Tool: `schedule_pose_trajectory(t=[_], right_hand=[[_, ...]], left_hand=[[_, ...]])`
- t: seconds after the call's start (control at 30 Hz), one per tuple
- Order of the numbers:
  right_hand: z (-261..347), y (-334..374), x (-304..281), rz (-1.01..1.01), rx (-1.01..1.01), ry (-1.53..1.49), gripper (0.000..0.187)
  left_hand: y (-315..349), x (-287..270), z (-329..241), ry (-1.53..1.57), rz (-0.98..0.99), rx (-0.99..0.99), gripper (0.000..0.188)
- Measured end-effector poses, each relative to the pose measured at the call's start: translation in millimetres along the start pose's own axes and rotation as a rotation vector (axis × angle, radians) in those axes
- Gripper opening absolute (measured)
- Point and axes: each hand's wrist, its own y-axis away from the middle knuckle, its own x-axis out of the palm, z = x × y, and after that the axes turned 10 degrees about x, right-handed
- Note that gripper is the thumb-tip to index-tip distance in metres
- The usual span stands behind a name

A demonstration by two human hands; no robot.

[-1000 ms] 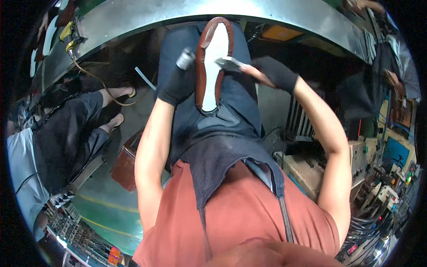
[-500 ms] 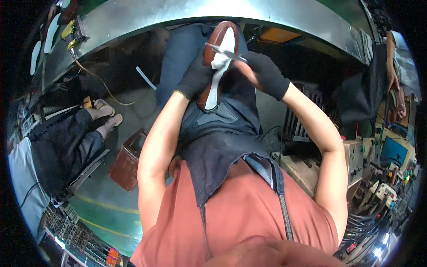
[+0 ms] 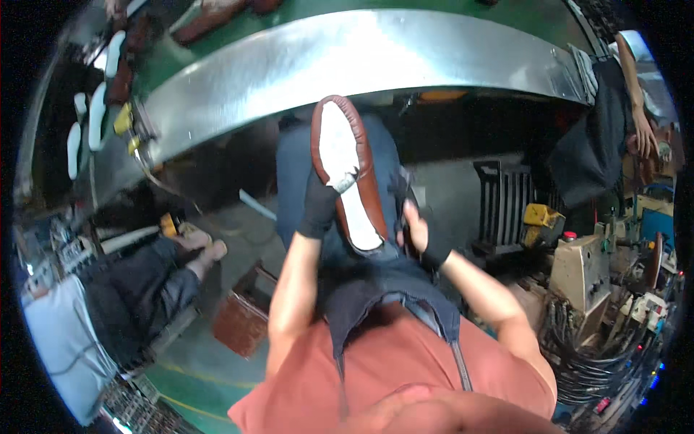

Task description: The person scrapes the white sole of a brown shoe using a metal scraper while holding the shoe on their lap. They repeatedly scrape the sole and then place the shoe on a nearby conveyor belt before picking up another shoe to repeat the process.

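A brown leather shoe upper (image 3: 370, 195) rests over my lap, its toe pointing away from me and its white sole side facing up. In the black fingerless glove, my left hand (image 3: 320, 208) closes round the left edge of the shoe near its middle. A torn-looking flap of white lining (image 3: 345, 179) sticks up by my left thumb. Also gloved, my right hand (image 3: 417, 230) is just right of the shoe and apart from it. A dark metal hand tool (image 3: 403, 181), smeared by motion, points up from my right hand; its exact kind is unclear.
A shiny metal bench (image 3: 289, 79) curves across beyond my knees, with a yellow tool (image 3: 124, 119) at its left end. White insoles (image 3: 96, 116) are at far left. A person (image 3: 137, 289) sits left, near a brown stool (image 3: 240, 322). Machinery (image 3: 582, 271) stands right.
My right hand has pulled the metal tool off the shoe, back and to the right. My left hand still grips the shoe. The whole view has shifted, showing more of the bench.
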Motion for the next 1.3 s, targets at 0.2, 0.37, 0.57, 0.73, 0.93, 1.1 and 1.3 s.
schedule_pose_trajectory(t=[0.2,0.37,0.57,0.73,0.93,1.1,1.3], right_hand=[[1.4,-31.3,39.8,0.03,0.075,0.024,0.067],[74.6,-86.1,19.8,0.091,0.137,0.101,0.072],[105.0,-124.8,9.5,0.152,0.139,0.05,0.073],[112.4,-139.9,5.9,0.229,0.227,0.039,0.076],[131.6,-143.4,1.9,0.239,0.278,0.023,0.08],[123.0,-145.1,3.8,0.189,0.204,0.064,0.078],[103.5,-119.6,14.4,0.157,0.13,0.015,0.068]], left_hand=[[-207.6,9.6,-50.2,0.248,0.075,0.065,0.036],[-240.9,23.0,-57.4,-0.392,0.239,0.431,0.047],[-343.1,-99.6,-35.5,0.025,-0.503,0.148,0.048],[-435.8,-117.2,-55.5,-0.51,-0.198,0.326,0.045],[-440.1,-142.4,-56.0,0.063,-0.217,0.176,0.04],[-392.3,-63.9,-41.8,-1.433,-0.325,0.562,0.089],[-401.2,-101.2,-59.2,-0.863,-0.047,0.474,0.066]])
